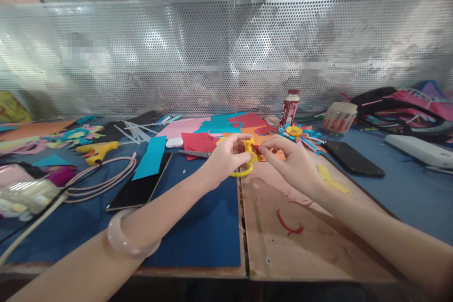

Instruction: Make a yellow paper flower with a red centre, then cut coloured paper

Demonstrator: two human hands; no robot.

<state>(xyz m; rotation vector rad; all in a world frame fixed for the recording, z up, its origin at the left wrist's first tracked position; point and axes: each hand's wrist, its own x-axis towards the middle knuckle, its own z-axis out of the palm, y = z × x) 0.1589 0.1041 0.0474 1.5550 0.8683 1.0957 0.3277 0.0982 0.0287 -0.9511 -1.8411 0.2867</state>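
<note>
Over the middle of the table my left hand (231,153) pinches a small crumpled yellow paper piece (248,145). My right hand (283,153) has thumb and fingers closed on a small red paper piece (257,149), held right against the yellow one. Fingers cover part of both pieces. Scissors lie below my left hand, their yellow handle (244,171) and grey blades (194,153) showing on either side of it. Behind the hands are a red paper sheet (200,144) and orange paper (260,140).
Left: a black tablet-like device (141,191) under blue paper (150,158), a yellow glue gun (97,151) and a coiled cable (106,179). Right: a phone (354,158), paper flower (293,131), bottle (290,106) and jar (339,117). Red scraps (290,224) lie in front; a perforated metal panel (159,56) stands behind.
</note>
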